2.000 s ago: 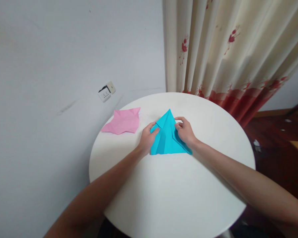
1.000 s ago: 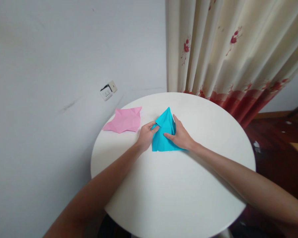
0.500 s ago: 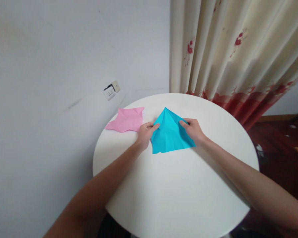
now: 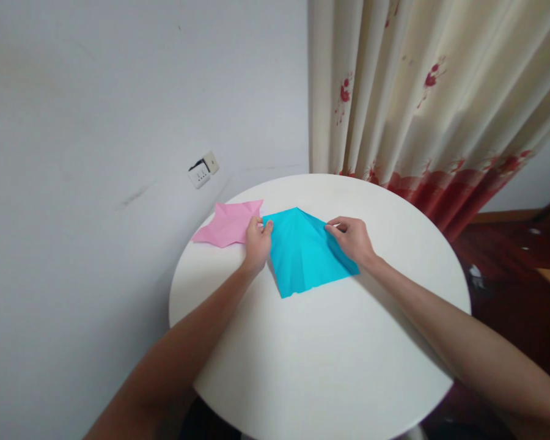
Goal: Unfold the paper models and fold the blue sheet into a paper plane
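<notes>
A creased sheet of blue paper (image 4: 305, 253) is spread between my two hands over the white table, its far side rising to a peak. My left hand (image 4: 258, 239) pinches the paper's upper left corner between thumb and fingers. On the other side, my right hand (image 4: 352, 235) grips the upper right edge with thumb and forefinger. A creased pink sheet of paper (image 4: 229, 225) lies flat to the left, and my left hand partly covers its right end.
The round white table (image 4: 321, 348) stands against a pale wall (image 4: 119, 110) with a socket (image 4: 199, 175) on it. A cream curtain with red patterns (image 4: 403, 104) hangs behind the table at the right.
My left hand has moved left and slightly up, pulling the blue paper's left side outward, so the sheet is wider. My right hand keeps its hold, with its fingertips shifted slightly left.
</notes>
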`<state>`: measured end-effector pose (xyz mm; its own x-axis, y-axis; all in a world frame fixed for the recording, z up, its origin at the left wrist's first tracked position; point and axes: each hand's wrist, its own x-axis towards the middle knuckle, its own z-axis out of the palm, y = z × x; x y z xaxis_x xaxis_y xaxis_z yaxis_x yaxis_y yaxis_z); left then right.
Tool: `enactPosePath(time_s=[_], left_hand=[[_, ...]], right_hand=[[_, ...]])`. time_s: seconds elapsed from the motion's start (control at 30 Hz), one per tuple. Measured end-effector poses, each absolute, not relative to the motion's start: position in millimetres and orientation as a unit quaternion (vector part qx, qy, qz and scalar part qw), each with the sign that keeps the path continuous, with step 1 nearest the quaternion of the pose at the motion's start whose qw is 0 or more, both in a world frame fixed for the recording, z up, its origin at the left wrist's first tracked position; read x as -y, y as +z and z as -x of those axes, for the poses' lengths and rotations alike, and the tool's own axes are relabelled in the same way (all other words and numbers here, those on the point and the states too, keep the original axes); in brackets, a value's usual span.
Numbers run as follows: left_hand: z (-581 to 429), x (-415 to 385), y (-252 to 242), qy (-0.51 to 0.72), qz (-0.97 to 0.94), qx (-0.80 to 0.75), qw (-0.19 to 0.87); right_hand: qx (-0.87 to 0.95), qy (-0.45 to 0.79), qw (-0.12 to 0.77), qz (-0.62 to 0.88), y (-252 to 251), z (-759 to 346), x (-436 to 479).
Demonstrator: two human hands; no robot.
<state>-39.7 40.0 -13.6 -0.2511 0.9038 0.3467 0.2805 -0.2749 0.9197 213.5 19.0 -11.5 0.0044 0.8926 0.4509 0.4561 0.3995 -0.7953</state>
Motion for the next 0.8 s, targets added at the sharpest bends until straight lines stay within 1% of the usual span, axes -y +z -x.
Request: enactPosePath(time_s=[0.13, 0.27, 0.43, 0.57, 0.67, 0.73, 0.8], left_hand=[[34.5, -37.1, -13.7, 0.566, -0.562, -0.543, 0.262], [33.3, -36.2, -12.9, 0.554, -0.560, -0.551, 0.274], [32.7, -36.2, -14.0, 0.539, -0.559, -0.568, 0.274], [32.9, -37.7, -16.4, 0.542, -0.560, -0.570, 0.262], [34.4, -38.9, -17.3, 0.525, -0.566, -0.576, 0.268], [35.9, -40.0, -17.5, 0.506, -0.581, -0.576, 0.273], [37.4, -41.6, -17.7, 0.494, -0.596, -0.573, 0.271]], right_hand=[[0.697, 0.127, 0.463, 0.532, -11.0, -214.5, -17.2], [0.711, 0.069, 0.434, 0.549, -11.4, -214.0, -17.2], [0.723, 0.024, 0.394, 0.567, -13.0, -212.6, -17.8], [0.725, -0.009, 0.344, 0.596, -11.6, -209.1, -16.1], [0.724, -0.012, 0.309, 0.616, -10.0, -206.9, -14.7], [0.716, 0.010, 0.321, 0.619, -10.1, -208.7, -16.6], [0.691, 0.063, 0.380, 0.612, -12.0, -214.2, -22.2]])
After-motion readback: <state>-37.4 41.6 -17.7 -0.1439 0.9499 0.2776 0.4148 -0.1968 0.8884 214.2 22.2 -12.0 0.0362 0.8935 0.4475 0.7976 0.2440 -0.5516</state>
